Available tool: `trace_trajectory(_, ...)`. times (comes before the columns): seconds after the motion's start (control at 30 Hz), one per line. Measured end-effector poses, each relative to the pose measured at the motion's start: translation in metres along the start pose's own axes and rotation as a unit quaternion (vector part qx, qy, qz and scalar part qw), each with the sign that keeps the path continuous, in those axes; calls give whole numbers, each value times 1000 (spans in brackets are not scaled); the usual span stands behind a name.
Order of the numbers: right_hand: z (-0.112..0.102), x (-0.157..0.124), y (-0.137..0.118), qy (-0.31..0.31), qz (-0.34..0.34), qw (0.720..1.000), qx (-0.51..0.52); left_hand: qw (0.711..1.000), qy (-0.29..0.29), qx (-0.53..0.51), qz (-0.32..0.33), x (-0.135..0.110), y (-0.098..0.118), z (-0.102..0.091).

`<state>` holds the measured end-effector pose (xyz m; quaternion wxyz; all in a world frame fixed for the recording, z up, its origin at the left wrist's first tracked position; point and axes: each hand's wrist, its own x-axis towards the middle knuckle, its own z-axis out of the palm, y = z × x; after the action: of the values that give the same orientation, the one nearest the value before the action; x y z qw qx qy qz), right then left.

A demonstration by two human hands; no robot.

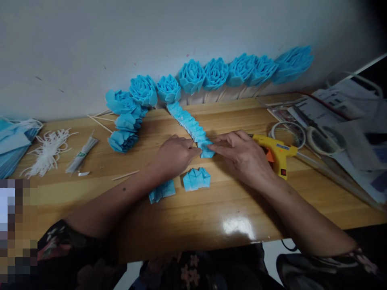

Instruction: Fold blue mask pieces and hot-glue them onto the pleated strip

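A row of overlapping folded blue petals (189, 121) runs slantwise over the wooden table toward me. At its near end lies a folded blue petal (207, 150), with one of my hands on either side. My left hand (177, 155) is closed, its thumb and forefinger at the petal's left edge. From the right, my right hand (244, 155) pinches the petal's other edge with its fingertips. Just below sits a small cluster of folded blue petals (197, 179), apart from both hands. Another blue folded piece (163, 191) is partly hidden under my left forearm.
Several blue flowers (216, 73) on sticks lean along the wall. A yellow glue gun (276, 152) lies beside my right hand, near tape (288, 135) and scissors (323, 137). White cords (50, 151), bundled wires (82, 154) and blue sheets (15, 141) are at left.
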<state>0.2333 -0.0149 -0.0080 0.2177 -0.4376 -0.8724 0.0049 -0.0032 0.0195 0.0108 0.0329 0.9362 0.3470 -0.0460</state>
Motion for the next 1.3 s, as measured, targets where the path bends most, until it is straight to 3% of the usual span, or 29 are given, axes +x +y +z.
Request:
trace_trajectory(0.17,9,-3,4,-48,8,997,-65,1000,13,-1,3,0,-1,5)
trace_trajectory(0.43,8,2,-2,-58,21,996,-71,999,37,-9,15,0,-2,5)
trace_trajectory(0.57,1,1,4,5,61,997,43,999,39,3,13,0,-2,5)
trace_trajectory(0.7,-2,-2,7,55,82,992,77,1000,15,8,12,-1,0,2)
trace_trajectory(1.0,16,1,5,-7,31,999,3,1000,17,-25,2,-2,-2,2)
trace_trajectory(1.2,19,3,2,-20,36,998,-42,988,108,-110,-27,-3,-5,-1)
trace_trajectory(1.3,20,3,3,-13,34,999,-27,994,48,-100,-14,0,0,2)
